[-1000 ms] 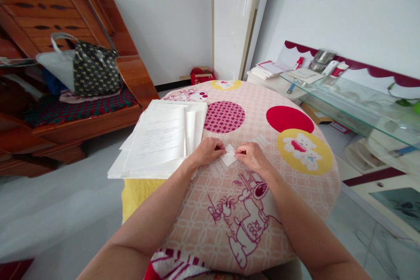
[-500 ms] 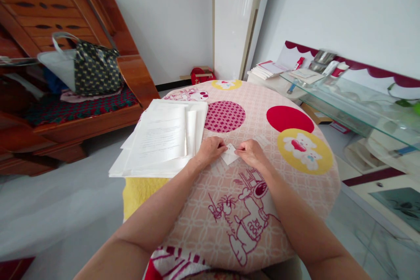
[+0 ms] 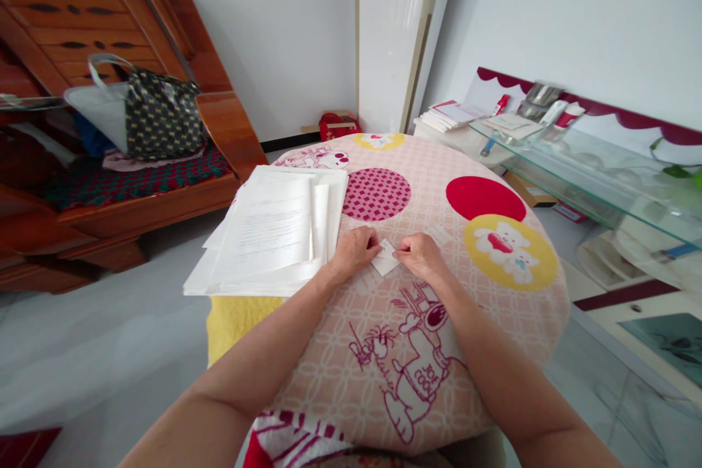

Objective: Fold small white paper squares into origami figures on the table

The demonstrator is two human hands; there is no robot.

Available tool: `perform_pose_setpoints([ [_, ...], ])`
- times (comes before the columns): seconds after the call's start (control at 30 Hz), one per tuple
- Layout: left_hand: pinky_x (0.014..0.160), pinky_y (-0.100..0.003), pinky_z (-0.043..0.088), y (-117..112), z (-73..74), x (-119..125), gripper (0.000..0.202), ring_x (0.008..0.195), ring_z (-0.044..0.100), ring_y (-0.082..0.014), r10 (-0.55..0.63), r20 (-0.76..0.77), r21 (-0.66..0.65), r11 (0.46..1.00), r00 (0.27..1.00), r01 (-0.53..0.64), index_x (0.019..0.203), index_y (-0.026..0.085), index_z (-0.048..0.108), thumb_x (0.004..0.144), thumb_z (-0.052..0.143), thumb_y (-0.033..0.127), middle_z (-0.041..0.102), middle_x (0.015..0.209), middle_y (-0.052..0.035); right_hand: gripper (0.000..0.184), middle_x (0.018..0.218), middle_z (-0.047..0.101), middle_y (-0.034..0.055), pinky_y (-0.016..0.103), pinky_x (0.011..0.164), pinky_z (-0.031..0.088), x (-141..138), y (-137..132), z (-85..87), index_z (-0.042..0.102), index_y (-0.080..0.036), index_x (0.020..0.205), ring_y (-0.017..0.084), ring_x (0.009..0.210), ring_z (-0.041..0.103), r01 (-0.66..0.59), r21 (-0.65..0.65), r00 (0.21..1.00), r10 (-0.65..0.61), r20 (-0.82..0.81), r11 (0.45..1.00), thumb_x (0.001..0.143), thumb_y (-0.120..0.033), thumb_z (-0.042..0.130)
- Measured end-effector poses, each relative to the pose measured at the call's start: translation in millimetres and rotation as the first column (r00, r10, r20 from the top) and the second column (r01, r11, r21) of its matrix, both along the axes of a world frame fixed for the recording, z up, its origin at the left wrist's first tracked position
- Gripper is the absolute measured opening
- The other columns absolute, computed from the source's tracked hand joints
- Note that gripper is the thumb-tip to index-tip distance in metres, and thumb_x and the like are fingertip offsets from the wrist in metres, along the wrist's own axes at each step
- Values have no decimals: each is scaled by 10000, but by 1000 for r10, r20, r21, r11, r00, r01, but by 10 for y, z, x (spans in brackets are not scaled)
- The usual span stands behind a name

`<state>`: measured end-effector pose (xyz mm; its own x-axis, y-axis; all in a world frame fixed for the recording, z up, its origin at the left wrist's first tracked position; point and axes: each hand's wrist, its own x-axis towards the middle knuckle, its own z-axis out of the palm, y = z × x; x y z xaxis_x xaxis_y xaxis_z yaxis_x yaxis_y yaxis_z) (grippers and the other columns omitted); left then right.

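Observation:
A small folded piece of white paper (image 3: 387,261) lies low over the patterned tablecloth (image 3: 329,373), one corner pointing toward me. My left hand (image 3: 356,250) pinches its left edge, fingers curled. On the opposite edge, the fingertips of my right hand (image 3: 421,254) are closed on the same paper. Creases and a flap show on its face, with small marks near the top. Just left of my left hand is a stack of white sheets (image 3: 263,223), the top ones carrying faint printed lines.
A glass shelf (image 3: 581,175) with papers, a red-capped cup and metal tins stands along the right wall. On the left, a wooden bench (image 3: 137,212) holds a patterned bag (image 3: 161,113). A tall white cabinet-like unit (image 3: 389,51) fills the back corner.
Both hands stay almost where they were, still pinching the folded paper. My left fingers have shifted very slightly.

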<state>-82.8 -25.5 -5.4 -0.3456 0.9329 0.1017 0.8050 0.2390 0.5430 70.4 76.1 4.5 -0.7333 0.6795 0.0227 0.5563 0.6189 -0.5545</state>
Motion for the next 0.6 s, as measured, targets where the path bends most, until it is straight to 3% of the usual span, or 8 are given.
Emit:
perform_pose_setpoints([
  [0.13,655,-273,394,5,-30,-19,133,656,512,-133,-33,70,104,994,997,25,695,166,603,808,673,181,609,716,1,154,592,644,15,279,577,327,30,3,-15,675,-182,584,151,589,548,-24,-3,995,23,-95,1000,735,-155,683],
  [0.23,651,-263,413,4,-40,-26,134,673,548,-128,-97,187,223,973,978,53,683,161,598,792,676,163,644,754,-10,98,610,658,13,275,586,362,40,33,-48,693,-179,613,155,604,565,-10,-126,969,-22,-246,992,711,-187,701],
  [0.3,667,-258,437,0,-29,-31,140,745,608,-141,-161,290,312,948,943,66,681,157,591,800,666,156,687,833,-38,85,622,666,11,272,583,390,45,58,-64,706,-177,645,155,602,574,-24,-290,927,-87,-365,957,697,-242,724],
  [0.4,702,-258,474,-14,10,-33,156,858,661,-166,-258,409,431,900,875,63,695,152,588,832,659,179,722,929,-83,136,687,702,18,280,612,445,55,74,-49,723,-176,689,158,629,603,-97,-496,831,-203,-517,863,655,-299,771],
  [0.5,727,-263,493,-36,57,-24,172,887,665,-165,-301,425,514,857,854,46,730,146,613,858,679,239,723,1031,-112,152,728,720,21,289,643,477,66,55,7,725,-180,695,155,657,619,-157,-559,747,-272,-606,814,635,-299,798],
  [0.6,756,-267,499,-55,93,-12,196,916,657,-162,-314,393,584,811,864,29,752,148,637,867,703,292,710,1098,-113,160,682,700,10,281,609,465,81,26,57,731,-180,703,140,614,593,-190,-536,725,-250,-642,822,657,-311,808],
])
